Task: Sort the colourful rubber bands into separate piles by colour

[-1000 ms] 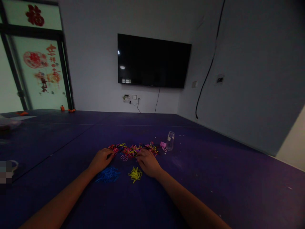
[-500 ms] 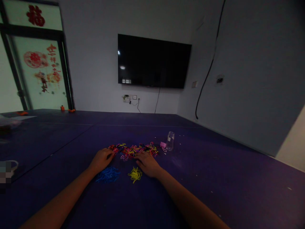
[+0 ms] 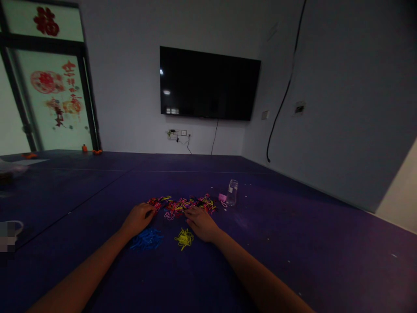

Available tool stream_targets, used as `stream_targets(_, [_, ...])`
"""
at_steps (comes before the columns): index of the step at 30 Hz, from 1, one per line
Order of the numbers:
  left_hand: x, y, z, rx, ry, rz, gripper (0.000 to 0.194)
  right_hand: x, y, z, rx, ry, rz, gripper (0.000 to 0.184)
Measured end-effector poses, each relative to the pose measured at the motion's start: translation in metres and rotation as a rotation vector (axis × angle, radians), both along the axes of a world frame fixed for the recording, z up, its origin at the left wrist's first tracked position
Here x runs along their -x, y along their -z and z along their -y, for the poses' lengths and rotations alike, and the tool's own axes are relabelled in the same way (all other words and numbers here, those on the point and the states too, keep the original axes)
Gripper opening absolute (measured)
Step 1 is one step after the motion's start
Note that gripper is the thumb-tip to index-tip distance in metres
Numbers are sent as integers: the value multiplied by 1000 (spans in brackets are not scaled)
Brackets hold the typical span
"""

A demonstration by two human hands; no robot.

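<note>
Mixed rubber bands [image 3: 182,206] in red, pink, yellow and dark colours lie in a loose, spread-out pile. At the pile's left end, my left hand [image 3: 139,218] has curled fingers, their tips closed together at the red bands; anything pinched there is too small to make out. My right hand [image 3: 201,222] lies low over the pile's right part, fingers stretched and thumb apart, fingertips touching the bands. Nearer to me are a heap of blue rubber bands [image 3: 147,239], beside my left wrist, and a smaller heap of yellow rubber bands [image 3: 184,238], between my hands.
A clear plastic bottle [image 3: 232,193] stands uncapped right of the pile, with a pink cap [image 3: 222,198] beside it. Small light scraps dot the purple surface [image 3: 293,234]. A clear plastic bag [image 3: 11,169] lies far left. A television [image 3: 210,84] hangs on the wall.
Both hands keep almost the same position on the pile. The view has shifted very slightly; the heaps and bottle look unchanged.
</note>
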State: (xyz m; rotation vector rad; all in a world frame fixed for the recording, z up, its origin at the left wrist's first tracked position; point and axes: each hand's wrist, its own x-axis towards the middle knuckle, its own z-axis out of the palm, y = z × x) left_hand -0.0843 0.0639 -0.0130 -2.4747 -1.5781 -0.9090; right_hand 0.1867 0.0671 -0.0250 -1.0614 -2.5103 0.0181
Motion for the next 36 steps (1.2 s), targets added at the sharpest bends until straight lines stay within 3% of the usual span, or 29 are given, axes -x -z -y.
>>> stream_targets(11, [0,0,1,39,-37,-16,29,-1,2,-6,-31,-98,-300,34])
stream_targets(17, [0,0,2,44,-39,-3,30,0,2,-8,240,-182,-688,36])
stream_targets(20, [-1,-1,3,51,-37,-3,30,2,3,-4,406,-219,-745,39])
stream_targets(23, [-1,-1,3,49,-41,-2,29,5,3,0,460,-218,-761,36])
stream_targets(27, [-1,0,0,50,-43,-13,28,6,1,0,274,-70,-777,32])
stream_targets(31, [2,2,-2,22,-40,17,27,-3,-2,-6,24,116,-620,36])
stream_targets(36, [0,0,2,-34,-51,86,26,-9,-2,-12,-67,344,-425,31])
